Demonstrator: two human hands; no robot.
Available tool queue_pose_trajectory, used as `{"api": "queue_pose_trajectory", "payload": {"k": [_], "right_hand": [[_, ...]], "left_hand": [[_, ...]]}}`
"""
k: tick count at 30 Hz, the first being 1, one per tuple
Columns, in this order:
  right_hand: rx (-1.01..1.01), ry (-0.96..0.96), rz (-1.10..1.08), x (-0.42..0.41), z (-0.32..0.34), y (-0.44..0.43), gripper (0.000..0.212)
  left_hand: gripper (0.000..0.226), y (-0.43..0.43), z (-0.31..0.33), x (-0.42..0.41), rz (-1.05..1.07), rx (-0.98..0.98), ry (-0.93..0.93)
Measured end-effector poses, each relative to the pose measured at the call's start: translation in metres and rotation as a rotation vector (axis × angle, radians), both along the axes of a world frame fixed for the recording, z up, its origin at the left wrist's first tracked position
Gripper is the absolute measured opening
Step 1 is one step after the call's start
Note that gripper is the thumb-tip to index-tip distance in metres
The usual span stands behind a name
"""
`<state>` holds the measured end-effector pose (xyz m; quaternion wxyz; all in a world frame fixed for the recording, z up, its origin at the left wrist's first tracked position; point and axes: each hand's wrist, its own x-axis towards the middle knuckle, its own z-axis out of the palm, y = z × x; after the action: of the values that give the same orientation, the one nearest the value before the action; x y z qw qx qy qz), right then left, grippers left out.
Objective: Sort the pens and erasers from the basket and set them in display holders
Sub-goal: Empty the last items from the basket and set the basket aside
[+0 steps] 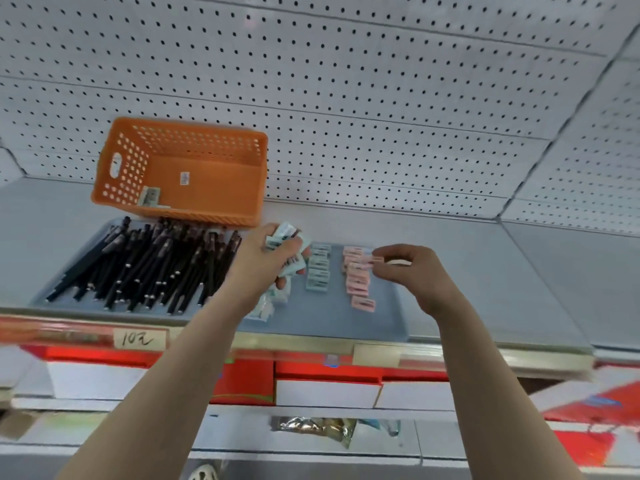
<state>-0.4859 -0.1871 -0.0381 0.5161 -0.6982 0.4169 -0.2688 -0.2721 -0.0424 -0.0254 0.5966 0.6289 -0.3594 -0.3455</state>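
Observation:
An orange basket point(207, 188) lies tipped on the shelf, with one eraser point(150, 196) left inside. Several black pens point(149, 268) are heaped in the grey tray point(329, 320) at left. My left hand point(263, 261) grips a bunch of pale green erasers point(289, 244) above the tray's middle. A column of green erasers point(318, 268) and a column of pink erasers point(358, 277) lie in the tray. My right hand point(412, 268) pinches a pink eraser point(375, 259) at the top of the pink column. More white erasers point(266, 306) lie under my left wrist.
A white pegboard wall point(381, 116) backs the grey shelf point(536, 271). A price label point(138, 339) sits on the shelf's front rail. Red and white boxes point(329, 386) fill the shelf below.

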Motion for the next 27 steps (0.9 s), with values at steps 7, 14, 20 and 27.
{"api": "queue_pose_trajectory", "payload": {"k": [7, 14, 20, 27], "right_hand": [[-0.163, 0.296, 0.041, -0.004, -0.028, 0.017, 0.017], [-0.345, 0.404, -0.023, 0.003, -0.035, 0.023, 0.009], [0.049, 0.019, 0.169, 0.017, -0.016, 0.040, 0.018], [0.271, -0.255, 0.041, 0.010, -0.025, 0.035, 0.011]], "left_hand": [[0.018, -0.001, -0.023, -0.034, -0.058, 0.093, 0.068], [0.011, 0.005, -0.033, -0.051, -0.132, 0.160, 0.069], [0.011, 0.001, -0.036, -0.062, -0.156, 0.141, 0.030], [0.010, -0.002, -0.035, -0.045, -0.030, 0.156, 0.065]]}}
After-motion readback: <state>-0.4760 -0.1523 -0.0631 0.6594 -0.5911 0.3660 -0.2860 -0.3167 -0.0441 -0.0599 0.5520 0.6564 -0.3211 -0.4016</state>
